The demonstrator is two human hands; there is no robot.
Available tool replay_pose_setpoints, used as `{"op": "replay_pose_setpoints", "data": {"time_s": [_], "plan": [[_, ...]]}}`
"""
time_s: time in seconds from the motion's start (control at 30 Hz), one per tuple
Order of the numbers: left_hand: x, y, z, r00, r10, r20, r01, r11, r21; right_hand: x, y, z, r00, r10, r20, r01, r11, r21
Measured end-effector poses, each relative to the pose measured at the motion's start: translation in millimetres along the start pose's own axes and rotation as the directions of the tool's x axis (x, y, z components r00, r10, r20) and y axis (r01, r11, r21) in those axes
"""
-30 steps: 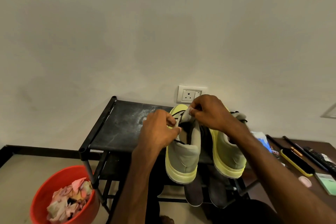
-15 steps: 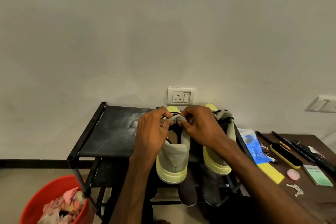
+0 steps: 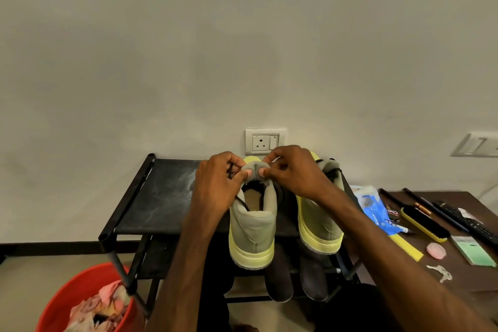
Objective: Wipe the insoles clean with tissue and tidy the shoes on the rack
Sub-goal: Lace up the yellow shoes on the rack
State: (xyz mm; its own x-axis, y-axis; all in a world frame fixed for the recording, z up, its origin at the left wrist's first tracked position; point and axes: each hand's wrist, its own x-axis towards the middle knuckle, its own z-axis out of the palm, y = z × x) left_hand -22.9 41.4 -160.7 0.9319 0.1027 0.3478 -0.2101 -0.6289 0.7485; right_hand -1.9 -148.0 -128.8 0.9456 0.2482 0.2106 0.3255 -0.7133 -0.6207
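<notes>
Thumb and curled fingers of the left hand (image 3: 218,191) and the right hand (image 3: 295,174) pinch the grey tongue (image 3: 252,170) of the left shoe (image 3: 253,232) from either side, with the two thumbs almost meeting on it. This olive, yellow-soled shoe stands upright on the top shelf of the black rack (image 3: 161,197), right of centre. Its mate, the right shoe (image 3: 319,224), stands just beside it, partly under the right forearm.

The dusty shelf backs onto a plain pale wall with a white socket (image 3: 262,141) right behind the shoes. A dark pair (image 3: 280,281) sits on the lower shelf. A red bucket (image 3: 67,296) of crumpled tissues stands near left, and a brown table (image 3: 479,281) scattered with small items stands at right.

Both shoes run near to far, with heels overhanging the near edge and toes toward the wall.
</notes>
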Motion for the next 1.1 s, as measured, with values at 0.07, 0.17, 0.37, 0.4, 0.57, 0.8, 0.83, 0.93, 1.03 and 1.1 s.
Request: {"op": "replay_pose_setpoints", "data": {"time_s": [0.07, 0.17, 0.37, 0.4, 0.57, 0.8, 0.83, 0.93, 1.03, 1.1], "plan": [[-2, 0, -5, 0.999, 0.001, 0.033, -0.001, 1.0, -0.009, -6, 1, -6, 0.996, 0.022, 0.081, -0.025, 0.999, 0.034], [-6, 0, -9, 0.999, 0.0, 0.033, 0.0, 1.0, -0.007, -15, 1, -9, 0.986, 0.069, 0.15, -0.066, 0.997, -0.028], [-14, 16, -15, 0.999, -0.023, 0.046, 0.017, 0.992, 0.126, -20, -12, -14, 0.971, 0.221, 0.095, -0.213, 0.973, -0.094], [-15, 17, -16, 0.998, -0.03, 0.059, 0.021, 0.989, 0.145, -21, -15, -16, 0.969, 0.229, 0.092, -0.219, 0.969, -0.112], [-11, 21, -29, 0.99, -0.103, 0.091, 0.099, 0.994, 0.05, -21, -29, -37, 0.977, 0.214, 0.017, -0.21, 0.968, -0.14], [8, 57, -73, 0.988, -0.14, 0.06, 0.152, 0.915, -0.374, -11, -55, -74, 0.978, 0.144, -0.153, -0.126, 0.985, 0.122], [13, 65, -78, 0.989, -0.135, 0.059, 0.148, 0.913, -0.381, -9, -62, -81, 0.976, 0.145, -0.163, -0.117, 0.978, 0.172], [27, 92, -94, 0.994, -0.107, 0.038, 0.113, 0.923, -0.367, -3, -82, -100, 0.975, 0.135, -0.178, -0.086, 0.962, 0.259], [36, 112, -108, 0.998, -0.052, 0.035, 0.061, 0.941, -0.334, 0, -101, -116, 0.973, 0.121, -0.197, -0.062, 0.957, 0.283], [43, 123, -117, 1.0, -0.012, -0.001, 0.012, 0.95, -0.312, 3, -111, -125, 0.972, 0.105, -0.211, -0.037, 0.952, 0.305]]}}
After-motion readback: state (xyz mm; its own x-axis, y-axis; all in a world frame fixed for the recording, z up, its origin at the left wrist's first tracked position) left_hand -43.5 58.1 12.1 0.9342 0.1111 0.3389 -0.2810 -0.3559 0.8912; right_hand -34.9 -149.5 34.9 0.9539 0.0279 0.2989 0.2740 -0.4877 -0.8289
